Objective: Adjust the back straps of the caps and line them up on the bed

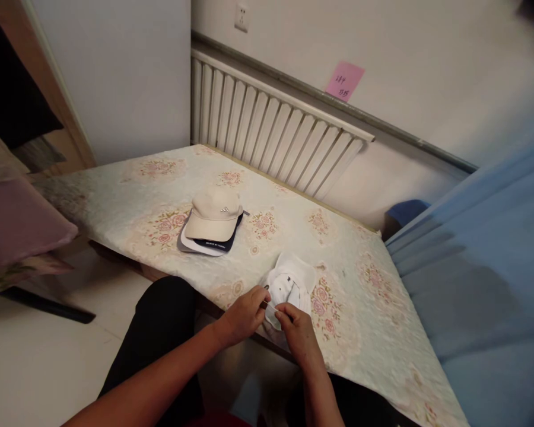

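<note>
A white cap [291, 283] lies near the front edge of a bed with a flowered cover [129, 196]. My left hand [245, 314] and my right hand [297, 332] both pinch the cap's near edge, at what looks like its back strap, fingers closed. Farther back on the cover sits a stack of caps: a beige cap [214, 214] on top, a dark one and a white one beneath it.
A white radiator [267, 127] runs along the wall behind the bed, with a pink note [344, 80] above it. A blue curtain [489, 267] hangs at the right. A pink cushion [18, 219] is at the left. My dark-trousered knee [160, 320] is below.
</note>
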The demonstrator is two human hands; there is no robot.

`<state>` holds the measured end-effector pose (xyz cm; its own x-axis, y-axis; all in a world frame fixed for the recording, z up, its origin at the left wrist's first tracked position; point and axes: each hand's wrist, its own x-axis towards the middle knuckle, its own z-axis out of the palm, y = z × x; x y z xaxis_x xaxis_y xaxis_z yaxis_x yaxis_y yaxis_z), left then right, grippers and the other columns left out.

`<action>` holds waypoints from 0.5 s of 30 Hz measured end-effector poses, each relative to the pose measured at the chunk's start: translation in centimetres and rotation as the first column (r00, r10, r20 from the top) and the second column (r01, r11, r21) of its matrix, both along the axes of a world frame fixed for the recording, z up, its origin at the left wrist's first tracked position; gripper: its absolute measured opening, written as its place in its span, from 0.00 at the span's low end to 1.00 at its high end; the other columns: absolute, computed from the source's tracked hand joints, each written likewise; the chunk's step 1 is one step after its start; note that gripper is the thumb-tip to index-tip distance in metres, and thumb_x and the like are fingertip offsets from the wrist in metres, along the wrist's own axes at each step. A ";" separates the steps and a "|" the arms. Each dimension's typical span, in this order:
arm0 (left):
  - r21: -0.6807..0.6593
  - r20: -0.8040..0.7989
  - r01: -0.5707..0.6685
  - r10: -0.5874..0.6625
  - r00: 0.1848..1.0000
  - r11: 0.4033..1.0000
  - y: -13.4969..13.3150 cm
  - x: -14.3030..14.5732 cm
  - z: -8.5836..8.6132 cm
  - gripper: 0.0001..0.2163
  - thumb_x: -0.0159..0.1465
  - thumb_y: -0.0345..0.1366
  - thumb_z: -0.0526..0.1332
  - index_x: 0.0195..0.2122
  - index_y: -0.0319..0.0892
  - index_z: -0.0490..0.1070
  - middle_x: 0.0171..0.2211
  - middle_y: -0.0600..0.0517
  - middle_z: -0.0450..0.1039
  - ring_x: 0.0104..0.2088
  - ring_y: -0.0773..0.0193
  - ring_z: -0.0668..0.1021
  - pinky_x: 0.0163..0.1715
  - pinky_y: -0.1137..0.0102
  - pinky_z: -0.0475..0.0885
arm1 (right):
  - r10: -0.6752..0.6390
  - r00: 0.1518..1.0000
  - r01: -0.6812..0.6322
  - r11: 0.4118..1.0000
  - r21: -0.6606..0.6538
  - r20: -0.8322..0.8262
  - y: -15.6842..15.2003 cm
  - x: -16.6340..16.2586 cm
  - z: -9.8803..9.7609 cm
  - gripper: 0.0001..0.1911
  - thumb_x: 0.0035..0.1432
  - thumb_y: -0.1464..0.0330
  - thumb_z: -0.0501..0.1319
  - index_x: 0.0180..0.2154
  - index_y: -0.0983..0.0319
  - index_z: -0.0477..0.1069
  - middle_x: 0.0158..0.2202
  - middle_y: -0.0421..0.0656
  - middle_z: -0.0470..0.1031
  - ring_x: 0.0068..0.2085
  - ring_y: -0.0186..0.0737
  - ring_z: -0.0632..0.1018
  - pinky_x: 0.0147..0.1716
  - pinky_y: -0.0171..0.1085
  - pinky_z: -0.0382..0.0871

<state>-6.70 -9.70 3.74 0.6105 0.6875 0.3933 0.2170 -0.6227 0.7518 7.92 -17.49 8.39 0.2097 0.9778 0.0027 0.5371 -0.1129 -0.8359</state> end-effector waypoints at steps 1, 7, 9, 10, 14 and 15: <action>0.001 0.005 0.001 -0.001 1.000 1.000 0.0 0.0 0.0 0.13 0.52 0.20 0.50 0.36 0.43 0.61 0.33 0.54 0.63 0.33 0.66 0.68 0.36 0.72 0.65 | 0.008 1.000 -0.008 1.000 -0.003 0.004 0.1 0.1 0.0 0.11 0.55 0.64 0.54 0.31 0.59 0.75 0.26 0.38 0.72 0.30 0.38 0.71 0.31 0.34 0.61; -0.021 -0.001 0.016 -0.016 1.000 1.000 -0.1 -0.3 0.2 0.14 0.52 0.20 0.50 0.36 0.43 0.61 0.32 0.54 0.63 0.33 0.66 0.68 0.34 0.72 0.65 | 0.028 0.996 -0.029 0.999 0.013 0.083 0.4 0.3 0.1 0.12 0.55 0.64 0.54 0.31 0.58 0.76 0.27 0.39 0.75 0.30 0.39 0.73 0.31 0.35 0.62; -0.025 0.000 0.018 -0.018 1.000 1.000 -0.1 -0.3 0.3 0.14 0.52 0.20 0.50 0.36 0.43 0.61 0.32 0.54 0.63 0.33 0.66 0.68 0.34 0.72 0.65 | 0.035 0.993 -0.037 0.999 0.021 0.110 0.5 0.3 0.3 0.12 0.56 0.65 0.54 0.32 0.57 0.76 0.27 0.38 0.75 0.31 0.39 0.73 0.31 0.34 0.62; -0.026 -0.001 0.018 -0.018 1.000 1.000 -0.1 -0.4 0.4 0.14 0.52 0.20 0.50 0.36 0.43 0.62 0.32 0.54 0.64 0.33 0.66 0.68 0.34 0.72 0.65 | 0.037 0.992 -0.039 0.999 0.018 0.120 0.5 0.3 0.3 0.12 0.56 0.65 0.54 0.33 0.57 0.76 0.27 0.38 0.76 0.30 0.39 0.73 0.31 0.34 0.62; -0.025 0.004 0.021 -0.021 1.000 0.999 0.0 -0.4 0.5 0.13 0.52 0.21 0.50 0.36 0.42 0.62 0.33 0.54 0.64 0.33 0.66 0.69 0.34 0.72 0.65 | 0.040 0.989 -0.040 0.999 -0.004 0.142 0.6 0.1 0.4 0.12 0.56 0.65 0.54 0.35 0.55 0.76 0.30 0.39 0.77 0.31 0.39 0.74 0.32 0.35 0.62; -0.023 0.004 0.023 -0.023 1.000 0.999 0.0 -0.4 0.6 0.13 0.52 0.21 0.50 0.36 0.42 0.62 0.33 0.54 0.64 0.33 0.66 0.69 0.35 0.72 0.65 | 0.045 0.989 -0.045 0.999 -0.003 0.139 0.6 0.0 0.3 0.12 0.56 0.65 0.54 0.35 0.55 0.76 0.30 0.39 0.77 0.32 0.40 0.74 0.32 0.35 0.62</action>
